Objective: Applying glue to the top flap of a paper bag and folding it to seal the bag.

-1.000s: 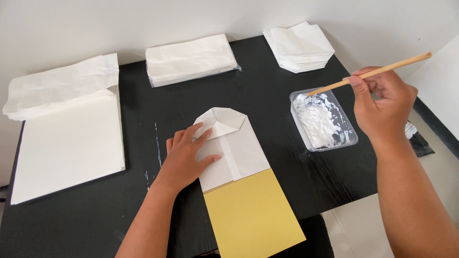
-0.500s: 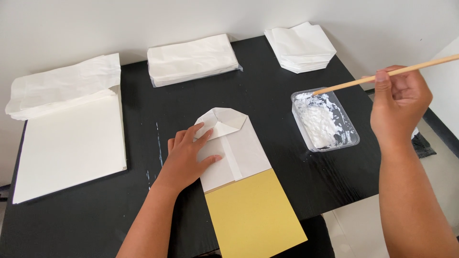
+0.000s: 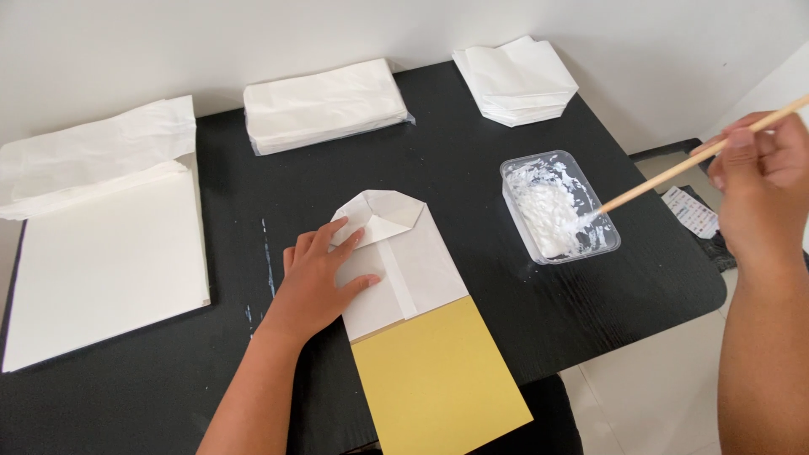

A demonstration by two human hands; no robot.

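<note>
My left hand [image 3: 316,282] lies flat on the left side of a folded white paper bag [image 3: 406,261], pressing it onto a yellow card [image 3: 438,383] on the black table [image 3: 472,152]. The bag's top end is folded into a pointed flap. My right hand [image 3: 758,181] grips a thin wooden stick [image 3: 674,173] at the right. The stick's tip dips into white paste in a clear plastic tray [image 3: 559,206].
A wrapped stack of white bags [image 3: 324,105] lies at the back, another pile of folded white bags [image 3: 516,80] at the back right. Large white sheets [image 3: 101,253] and crumpled white paper [image 3: 93,152] cover the left. The table's right edge borders a pale floor [image 3: 657,396].
My right hand has drawn back to the right with the stick, whose tip moved from the tray's far left corner to its near right side. The left hand has stayed on the bag.
</note>
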